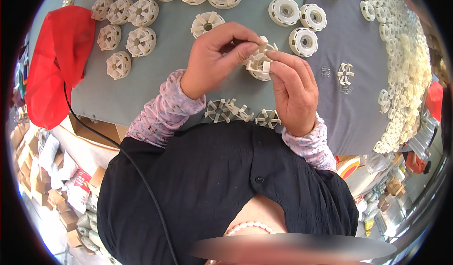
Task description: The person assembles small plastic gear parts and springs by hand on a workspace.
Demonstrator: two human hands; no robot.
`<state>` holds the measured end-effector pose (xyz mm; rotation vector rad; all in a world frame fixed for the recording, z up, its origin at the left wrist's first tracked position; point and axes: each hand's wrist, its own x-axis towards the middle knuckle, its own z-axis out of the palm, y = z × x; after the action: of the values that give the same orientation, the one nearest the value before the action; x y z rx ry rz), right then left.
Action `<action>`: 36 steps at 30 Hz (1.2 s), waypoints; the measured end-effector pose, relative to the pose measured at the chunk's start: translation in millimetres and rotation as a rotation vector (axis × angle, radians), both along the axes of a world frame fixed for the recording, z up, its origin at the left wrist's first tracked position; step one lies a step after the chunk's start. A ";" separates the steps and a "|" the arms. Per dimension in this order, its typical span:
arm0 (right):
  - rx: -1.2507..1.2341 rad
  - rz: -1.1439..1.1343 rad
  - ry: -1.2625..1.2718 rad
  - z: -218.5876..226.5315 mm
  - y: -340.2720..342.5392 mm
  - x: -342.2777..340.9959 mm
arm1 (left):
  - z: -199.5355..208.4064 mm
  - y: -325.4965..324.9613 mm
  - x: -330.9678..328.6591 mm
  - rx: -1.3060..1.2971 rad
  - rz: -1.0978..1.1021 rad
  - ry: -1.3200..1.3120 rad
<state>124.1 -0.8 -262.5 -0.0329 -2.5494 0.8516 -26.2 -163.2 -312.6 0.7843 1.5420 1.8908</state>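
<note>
My left hand [212, 57] is closed in a pinch on a small cream plastic piece [263, 42]. That piece is just above a round cream plastic part [258, 72] with upright tabs. My right hand [296, 88] grips the same part at its right side, thumb and fingertips on the rim. The fingers partly hide the part. Between my forearms, close to my body, lie several spoked plastic frames [218, 110]. Just beyond my left hand sits an assembled spoked wheel [206, 24].
Several assembled wheels [141, 42] stand at the far left, beside a red cloth [59, 62]. Ring-shaped housings [303, 42] lie beyond my right hand. Right of it are a loose spring [325, 71] and a spoked frame [345, 74]. Cream rings [401, 76] heap along the right edge.
</note>
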 end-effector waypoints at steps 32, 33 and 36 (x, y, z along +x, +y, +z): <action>-0.147 -0.338 -0.554 -16.9 86.6 93.2 | -17.0 5.9 33.1 -0.360 -0.078 0.725; -0.162 -0.338 -0.555 -17.8 87.5 93.6 | -17.3 6.1 33.6 -0.362 -0.078 0.724; -0.184 -0.327 -0.554 -17.8 88.1 93.3 | -20.9 6.4 33.7 -0.361 -0.074 0.734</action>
<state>217.4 87.3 -280.3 -0.8238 -2.8239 1.0477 7.5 -156.8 -333.6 1.4269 2.1588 1.2531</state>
